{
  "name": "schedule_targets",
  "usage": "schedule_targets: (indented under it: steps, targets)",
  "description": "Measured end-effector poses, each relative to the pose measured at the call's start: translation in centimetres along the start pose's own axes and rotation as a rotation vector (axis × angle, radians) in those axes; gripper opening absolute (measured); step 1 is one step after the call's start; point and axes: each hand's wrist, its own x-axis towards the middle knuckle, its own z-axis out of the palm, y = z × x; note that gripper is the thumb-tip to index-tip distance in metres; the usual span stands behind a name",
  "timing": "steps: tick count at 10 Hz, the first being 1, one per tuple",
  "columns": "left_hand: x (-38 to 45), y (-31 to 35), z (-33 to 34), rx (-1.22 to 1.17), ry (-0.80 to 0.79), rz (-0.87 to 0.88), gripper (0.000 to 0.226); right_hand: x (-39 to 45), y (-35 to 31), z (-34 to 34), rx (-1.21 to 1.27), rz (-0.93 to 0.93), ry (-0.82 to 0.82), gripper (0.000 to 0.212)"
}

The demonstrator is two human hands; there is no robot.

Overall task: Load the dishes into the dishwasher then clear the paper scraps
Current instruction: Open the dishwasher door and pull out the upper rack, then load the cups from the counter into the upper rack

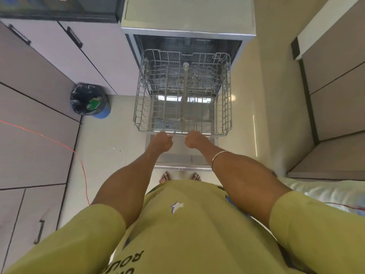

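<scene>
At dishwasher (187, 20): left hand (163, 141), right hand (194, 139) grip rack (182, 95) front rail; shirt reads "ROU".

One rack (182, 91), one bin (89, 100) — two hands (178, 141).

Open dishwasher (187, 20), wire rack (182, 95) extended

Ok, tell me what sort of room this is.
Probably a home kitchen: an open dishwasher with its wire rack pulled out, cabinets with handles alongside, and a lined bin on the floor.
</scene>
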Motion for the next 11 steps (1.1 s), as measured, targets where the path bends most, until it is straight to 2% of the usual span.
schedule_targets:
  steps: [1, 2, 3, 5, 6, 8, 9, 10, 11]
  targets:
    - [0.0, 0.2, -0.7, -0.051, 0.044, 0.000, 0.041, 0.9, -0.3, -0.1, -0.064, -0.008, 0.013, 0.056]
    - [-0.6, -0.6, -1.0, -0.096, 0.100, -0.030, 0.038, 1.6, -1.5, -0.4, -0.122, -0.053, 0.013, 0.059]
    - [0.2, -3.6, -0.3, -0.135, 0.112, -0.078, 0.039, 2.0, -3.6, -1.0, -0.205, -0.136, -0.004, 0.050]
    - [-2.8, -8.0, -2.7, -0.134, 0.186, -0.151, 0.043, 4.1, -9.3, 0.2, -0.256, -0.182, 0.018, 0.055]
    - [-2.9, -12.0, -3.7, -0.200, 0.215, -0.244, 0.054, 0.8, -13.6, -0.4, -0.215, -0.225, 0.020, 0.043]
    - [-4.5, -22.5, -6.6, -0.225, 0.229, -0.304, 0.053, -0.9, -25.1, 1.7, -0.122, -0.204, 0.009, 0.036]
    - [-5.7, -28.2, -7.8, -0.180, 0.259, -0.321, 0.056, -1.3, -30.2, 3.9, -0.106, -0.286, 0.037, 0.040]
    - [-6.4, -33.7, -9.3, -0.190, 0.296, -0.331, 0.055, -0.5, -36.4, 6.4, -0.154, -0.333, 0.043, 0.056]
    - [-6.6, -37.5, -11.1, -0.203, 0.344, -0.330, 0.054, 0.1, -40.2, 7.3, -0.150, -0.316, 0.047, 0.060]
